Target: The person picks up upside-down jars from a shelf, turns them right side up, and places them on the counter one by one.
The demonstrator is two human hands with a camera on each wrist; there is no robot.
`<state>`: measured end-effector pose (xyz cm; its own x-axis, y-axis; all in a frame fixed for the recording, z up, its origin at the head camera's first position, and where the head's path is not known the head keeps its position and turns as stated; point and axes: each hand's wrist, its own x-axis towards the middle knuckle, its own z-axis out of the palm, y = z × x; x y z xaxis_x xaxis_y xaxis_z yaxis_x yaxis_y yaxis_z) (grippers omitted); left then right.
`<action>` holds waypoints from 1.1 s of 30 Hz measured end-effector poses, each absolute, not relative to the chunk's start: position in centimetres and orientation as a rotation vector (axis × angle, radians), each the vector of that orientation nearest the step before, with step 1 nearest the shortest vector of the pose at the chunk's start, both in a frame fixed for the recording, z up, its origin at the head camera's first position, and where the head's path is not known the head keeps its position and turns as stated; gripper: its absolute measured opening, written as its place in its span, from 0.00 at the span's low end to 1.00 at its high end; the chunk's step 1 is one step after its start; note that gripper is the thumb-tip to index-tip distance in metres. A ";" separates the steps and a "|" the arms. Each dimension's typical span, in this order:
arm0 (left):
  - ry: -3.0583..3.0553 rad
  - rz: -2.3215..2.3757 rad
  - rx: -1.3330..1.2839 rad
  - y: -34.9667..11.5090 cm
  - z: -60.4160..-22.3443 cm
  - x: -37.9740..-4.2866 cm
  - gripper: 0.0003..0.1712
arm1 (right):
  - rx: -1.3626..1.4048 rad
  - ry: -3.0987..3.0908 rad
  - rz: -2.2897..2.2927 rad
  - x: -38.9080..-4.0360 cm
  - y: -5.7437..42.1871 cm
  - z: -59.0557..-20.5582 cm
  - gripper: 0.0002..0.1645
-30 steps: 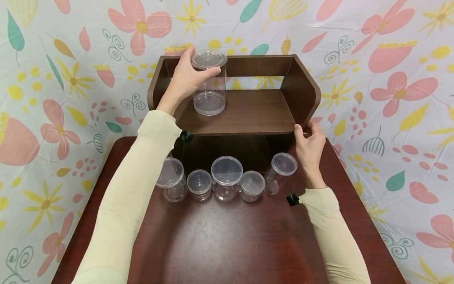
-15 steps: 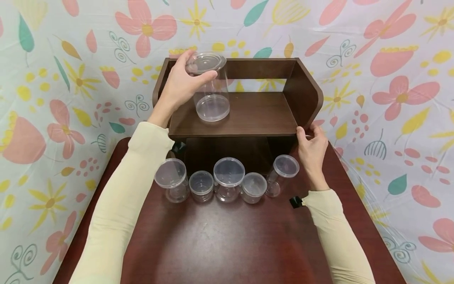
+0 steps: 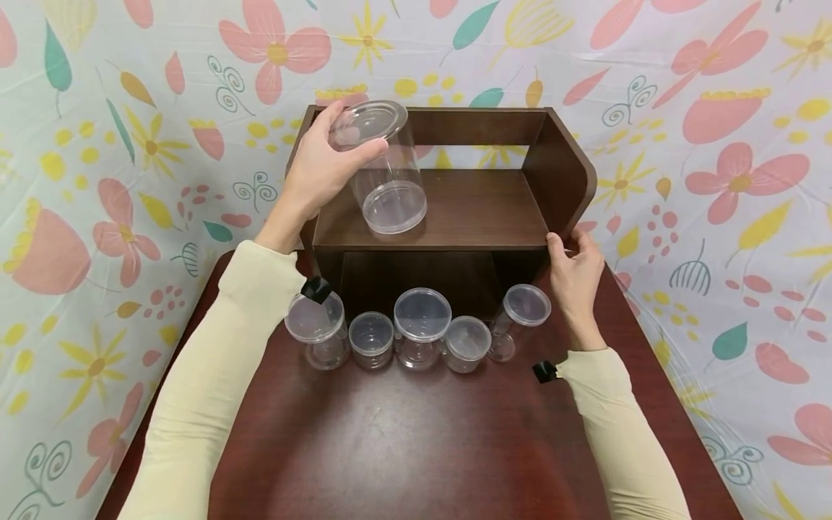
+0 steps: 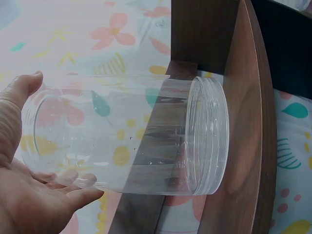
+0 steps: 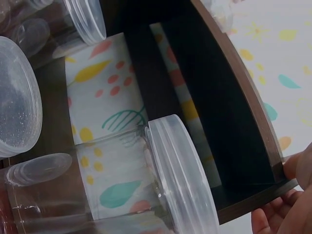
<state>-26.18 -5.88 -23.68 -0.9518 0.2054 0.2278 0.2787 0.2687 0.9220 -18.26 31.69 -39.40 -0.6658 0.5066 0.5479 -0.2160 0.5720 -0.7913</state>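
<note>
In the head view my left hand (image 3: 321, 162) grips a large clear plastic jar (image 3: 393, 162) round its upper end, thumb in front. The jar leans, its top toward the left, over the left part of the shelf's upper board. Seen from the left wrist, the jar's ridged band (image 4: 207, 136) is at the end away from my palm, close to the wooden board; whether they touch, I cannot tell. My right hand (image 3: 577, 271) pinches the front right corner of the dark brown shelf (image 3: 481, 209). Its thumb lies at the front edge, and the other fingers are partly hidden.
Several lidded clear jars stand in a row before the lower opening: a wide one (image 3: 315, 318), a small one (image 3: 372, 336), a middle one (image 3: 422, 318), another small one (image 3: 466, 339) and a slim one (image 3: 526, 307). Beneath is the reddish-brown table (image 3: 390, 448). Floral cloth (image 3: 734, 217) surrounds it.
My left hand has brought the large jar toward me, and the jar has gone from upright to leaning left. The right hand keeps its hold on the shelf corner.
</note>
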 end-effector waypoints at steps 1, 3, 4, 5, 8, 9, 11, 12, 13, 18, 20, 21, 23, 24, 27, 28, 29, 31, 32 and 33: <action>-2.446 -1.816 -0.465 -6.0 -23.6 -26.0 0.59 | -0.237 -2.007 1.148 -18.3 31.7 -39.4 0.15; -2.432 -1.849 -0.462 -6.1 -23.6 -25.5 0.58 | -0.241 -2.011 1.148 -18.2 31.7 -39.4 0.15; -2.430 -1.854 -0.462 -6.2 -23.6 -25.3 0.58 | -0.245 -2.014 1.148 -18.2 31.7 -39.3 0.15; -2.418 -1.866 -0.468 -6.3 -23.6 -25.1 0.57 | -0.249 -2.017 1.148 -18.2 31.7 -39.3 0.15; -2.376 -1.920 -0.482 -6.6 -23.8 -24.6 0.56 | -0.259 -2.031 1.152 -18.1 31.7 -39.1 0.16; -2.367 -1.932 -0.484 -6.7 -23.8 -24.5 0.55 | -0.261 -2.037 1.156 -18.1 31.8 -39.1 0.16; -2.352 -1.959 -0.481 -7.0 -23.9 -24.2 0.54 | -0.260 -2.045 1.158 -18.0 31.8 -38.9 0.16; -2.351 -1.961 -0.476 -7.1 -24.0 -24.0 0.54 | -0.258 -2.049 1.158 -17.9 31.8 -38.9 0.16; -2.350 -1.964 -0.470 -7.2 -24.0 -23.8 0.53 | -0.255 -2.053 1.156 -17.9 31.8 -38.8 0.16; -2.278 -2.029 -0.488 -7.9 -24.5 -23.0 0.50 | -0.243 -2.062 1.164 -18.0 31.8 -38.8 0.15; -2.236 -2.070 -0.507 -8.1 -24.8 -22.7 0.50 | -0.246 -2.065 1.174 -18.0 31.8 -38.8 0.15; -2.219 -2.084 -0.517 -8.2 -24.9 -22.6 0.50 | -0.250 -2.067 1.178 -17.9 31.8 -38.8 0.16; -2.186 -2.114 -0.537 -8.4 -25.2 -22.3 0.50 | -0.255 -2.072 1.184 -18.0 31.8 -38.8 0.16; -2.178 -2.119 -0.541 -8.5 -25.3 -22.2 0.50 | -0.252 -2.074 1.187 -17.9 31.9 -38.8 0.16; -2.151 -2.145 -0.550 -8.8 -25.5 -21.6 0.49 | -0.246 -2.081 1.190 -18.0 31.9 -38.7 0.16; -2.146 -2.149 -0.552 -9.0 -25.6 -21.4 0.49 | -0.241 -2.083 1.194 -18.0 31.9 -38.7 0.17; -2.148 -2.144 -0.552 -9.1 -25.7 -21.2 0.49 | -0.242 -2.085 1.194 -18.0 31.9 -38.7 0.17; -2.151 -2.145 -0.558 -9.3 -25.9 -20.8 0.48 | -0.250 -2.086 1.199 -17.9 32.0 -38.6 0.17; -2.157 -2.137 -0.560 -9.3 -25.9 -20.6 0.48 | -0.255 -2.086 1.199 -17.9 32.0 -38.6 0.17; -2.158 -2.139 -0.564 -9.4 -26.0 -20.4 0.48 | -0.260 -2.087 1.199 -17.9 32.0 -38.6 0.17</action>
<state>-20.45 -9.36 -26.02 -0.9322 0.2195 0.2879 0.2898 -0.0240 0.9568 -17.86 32.02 -38.58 -0.7310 0.4894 0.4755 -0.1645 0.5498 -0.8189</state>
